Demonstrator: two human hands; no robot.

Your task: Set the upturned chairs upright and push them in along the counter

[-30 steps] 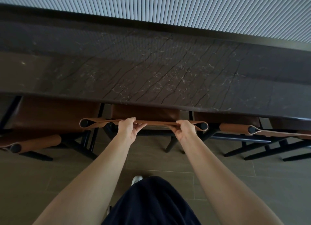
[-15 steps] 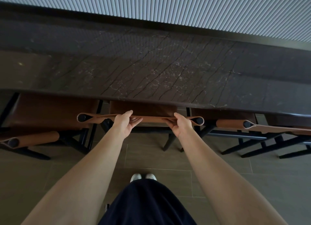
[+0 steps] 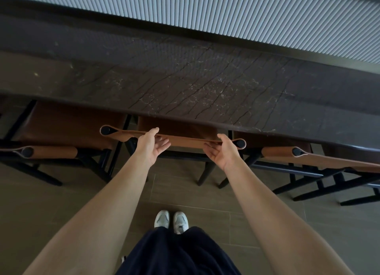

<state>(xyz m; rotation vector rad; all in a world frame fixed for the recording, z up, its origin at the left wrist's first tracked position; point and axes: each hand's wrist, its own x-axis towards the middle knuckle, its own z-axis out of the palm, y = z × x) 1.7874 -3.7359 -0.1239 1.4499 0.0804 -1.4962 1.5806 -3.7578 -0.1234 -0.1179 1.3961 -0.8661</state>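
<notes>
Left chair (image 3: 67, 128): upright, seat partly under the desk (image 3: 185, 79), backrest roll facing the floor (image 3: 61, 202) side. Left hand (image 3: 151, 149): a second ago it was clamped on the leather backrest of the middle chair (image 3: 183, 140); its fingers are now straightened and spread apart, with the thumb raised at the backrest's top edge and the palm lifted off it. Middle chair: upright, seat tucked deeper beneath the desk edge than half a second ago, backrest lying close to and roughly parallel with that edge. Right hand (image 3: 223, 153): grip likewise released, fingers loose and extended below the strap, thumb resting across its top near the right-hand post. Right chair (image 3: 327, 159): upright, seat under the desk, backrest angled slightly outward. Assessment: the push-in of the middle chair appears complete and both hands are letting go. All three visible chairs stand upright along the desk; whether further chairs remain outside the view cannot be determined.
</notes>
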